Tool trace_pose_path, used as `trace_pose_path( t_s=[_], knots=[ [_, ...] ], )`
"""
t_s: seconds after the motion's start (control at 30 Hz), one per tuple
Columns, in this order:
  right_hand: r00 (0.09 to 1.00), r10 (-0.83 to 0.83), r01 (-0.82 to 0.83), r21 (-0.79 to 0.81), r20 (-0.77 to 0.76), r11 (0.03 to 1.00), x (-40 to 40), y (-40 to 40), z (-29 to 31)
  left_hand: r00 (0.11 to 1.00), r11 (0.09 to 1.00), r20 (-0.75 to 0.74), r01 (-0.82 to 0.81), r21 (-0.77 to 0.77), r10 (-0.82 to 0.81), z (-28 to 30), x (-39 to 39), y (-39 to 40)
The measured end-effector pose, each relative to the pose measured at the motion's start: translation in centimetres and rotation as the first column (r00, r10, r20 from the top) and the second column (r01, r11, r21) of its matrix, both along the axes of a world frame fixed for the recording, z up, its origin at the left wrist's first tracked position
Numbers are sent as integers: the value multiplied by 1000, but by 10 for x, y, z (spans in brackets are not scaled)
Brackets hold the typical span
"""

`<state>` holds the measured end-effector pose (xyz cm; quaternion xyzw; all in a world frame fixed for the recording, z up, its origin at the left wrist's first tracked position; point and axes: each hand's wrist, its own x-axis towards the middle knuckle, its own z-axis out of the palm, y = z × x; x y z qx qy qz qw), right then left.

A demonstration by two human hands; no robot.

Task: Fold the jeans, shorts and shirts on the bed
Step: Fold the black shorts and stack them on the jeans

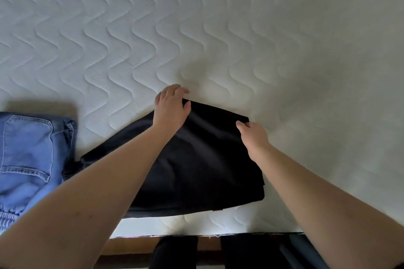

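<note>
A black garment (196, 170) lies partly folded on the white quilted mattress (196, 28), close to the bed's near edge. My left hand (170, 107) grips its far left corner, fingers curled over the edge and thumb on top. My right hand (253, 135) pinches the far right corner of the same garment. Both corners sit slightly raised off the mattress. Blue jeans (26, 159), folded with a back pocket facing up, lie at the left edge of the view.
The mattress's near edge (207, 232) runs along the bottom, with a wooden floor strip (131, 247) and my dark-clad legs (175, 251) below it. Bare mattress stretches beyond and to the right of the black garment.
</note>
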<state>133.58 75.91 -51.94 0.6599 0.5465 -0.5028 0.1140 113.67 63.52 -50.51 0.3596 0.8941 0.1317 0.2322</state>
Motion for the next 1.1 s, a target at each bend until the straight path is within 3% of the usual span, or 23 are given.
trace_pose_path(
  t_s=[0.13, 0.27, 0.4, 0.5, 0.6, 0.67, 0.7, 0.77, 0.9, 1.0, 1.1],
  knots=[
    [998, -60, 58, -136, -9, 989, -14, 10, -3, 960, 973, 207, -158, -166, 192, -11, -28, 10],
    [982, -170, 160, -123, -80, 980, -19, 24, -1, 909, 979, 375, -136, -149, 183, -17, -50, 8],
    [838, -520, 460, -298, -167, 836, -18, 41, -3, 915, 981, 383, -57, -187, 126, -20, -62, 3],
    [866, -452, 381, -300, -214, 874, -16, 44, -4, 922, 986, 368, -68, -155, 122, -23, -66, 3],
    [963, -81, 38, -169, -256, 985, -12, 42, -6, 925, 991, 361, -92, -101, 123, -24, -65, 6],
    [956, 117, -140, -70, -271, 988, -13, 39, -8, 925, 991, 358, -106, -84, 129, -25, -63, 9],
    [951, 143, -155, -20, -272, 988, -15, 39, -8, 925, 991, 355, -110, -82, 132, -26, -63, 10],
    [951, 61, -57, 22, -302, 998, -22, 43, -6, 923, 989, 356, -128, -78, 147, -27, -63, 10],
    [909, -274, 236, -154, -315, 959, -30, 55, -9, 901, 982, 391, -176, -71, 189, -30, -64, 7],
    [901, -301, 248, -200, -312, 948, -27, 56, -13, 833, 981, 519, -181, -72, 192, -29, -66, 3],
    [904, -275, 227, -177, -327, 958, -23, 53, -14, 835, 994, 540, -81, -71, 106, -28, -67, -1]
  ],
)
